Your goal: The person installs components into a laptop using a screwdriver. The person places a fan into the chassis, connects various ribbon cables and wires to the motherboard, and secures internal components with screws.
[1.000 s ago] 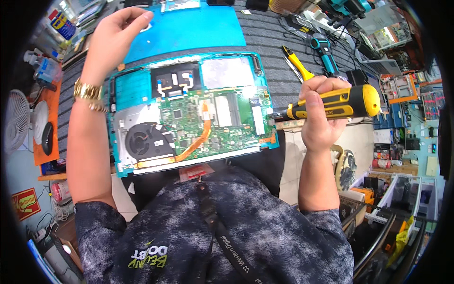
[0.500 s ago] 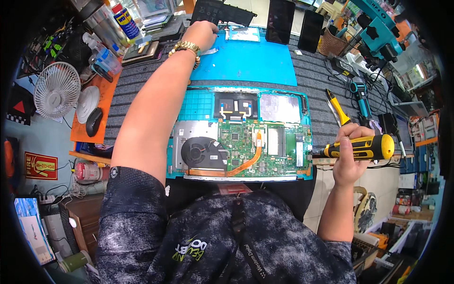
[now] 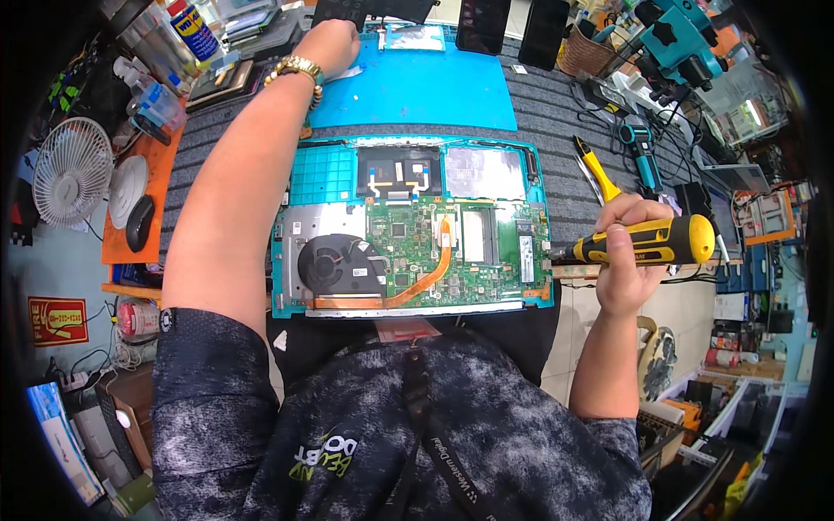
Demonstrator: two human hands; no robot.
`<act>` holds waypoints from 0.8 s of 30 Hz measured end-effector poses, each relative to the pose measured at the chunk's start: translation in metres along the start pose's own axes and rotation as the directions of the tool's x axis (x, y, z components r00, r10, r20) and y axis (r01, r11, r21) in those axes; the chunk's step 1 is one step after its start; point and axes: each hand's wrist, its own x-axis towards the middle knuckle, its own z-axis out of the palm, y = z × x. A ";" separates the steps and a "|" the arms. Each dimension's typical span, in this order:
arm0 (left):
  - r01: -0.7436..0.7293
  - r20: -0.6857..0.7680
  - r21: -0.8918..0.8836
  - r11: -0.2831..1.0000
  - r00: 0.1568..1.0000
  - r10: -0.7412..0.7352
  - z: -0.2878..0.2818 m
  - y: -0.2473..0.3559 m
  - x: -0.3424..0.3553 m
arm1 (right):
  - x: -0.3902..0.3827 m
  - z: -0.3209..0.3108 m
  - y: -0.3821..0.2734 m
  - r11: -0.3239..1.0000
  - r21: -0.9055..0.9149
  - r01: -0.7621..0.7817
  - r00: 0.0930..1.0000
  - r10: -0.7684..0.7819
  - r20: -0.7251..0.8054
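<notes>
Blue mat [image 3: 417, 95] stretches from left hand [image 3: 328, 50], grip unclear, toward the laptop [image 3: 405, 227] edge; right hand [image 3: 629, 260] holds screwdriver [image 3: 689, 240].

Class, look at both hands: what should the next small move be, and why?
Perhaps close the left hand on the black flat part: the hand is right by that part's near edge, though its grip is unclear, and the right hand is occupied with the yellow-and-black screwdriver.

My screwdriver [image 3: 651, 242] was yellow and black, my shirt [image 3: 373, 399] black mottled with grey. The laptop chassis [image 3: 323, 174] was turquoise, its board [image 3: 419, 236] green, the counter [image 3: 556, 117] grey with dark stripes.
</notes>
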 end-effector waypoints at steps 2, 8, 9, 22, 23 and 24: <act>0.030 0.023 -0.042 0.999 0.999 -0.029 -0.004 -0.003 -0.002 | 0.004 -0.002 -0.002 1.000 -0.016 0.014 0.999 -0.015 -0.029; -0.035 -0.004 -0.094 0.995 0.999 0.035 -0.017 -0.001 -0.017 | 0.021 -0.011 -0.016 0.995 0.065 0.074 0.985 -0.063 -0.162; -0.038 -0.005 -0.108 0.993 0.999 0.038 -0.021 0.002 -0.019 | 0.024 -0.011 -0.018 0.992 0.084 0.091 0.980 -0.075 -0.186; 0.084 0.202 -0.805 0.587 0.969 0.139 -0.111 0.089 -0.094 | 0.056 0.029 -0.029 0.948 0.194 0.251 0.949 -0.202 -0.244; 0.094 0.212 -0.866 0.492 0.959 0.190 -0.115 0.100 -0.104 | 0.058 0.035 -0.029 0.937 0.233 0.259 0.942 -0.192 -0.276; 0.067 0.174 -0.930 0.360 0.946 0.274 -0.118 0.110 -0.112 | 0.060 0.040 -0.032 0.942 0.220 0.254 0.947 -0.197 -0.253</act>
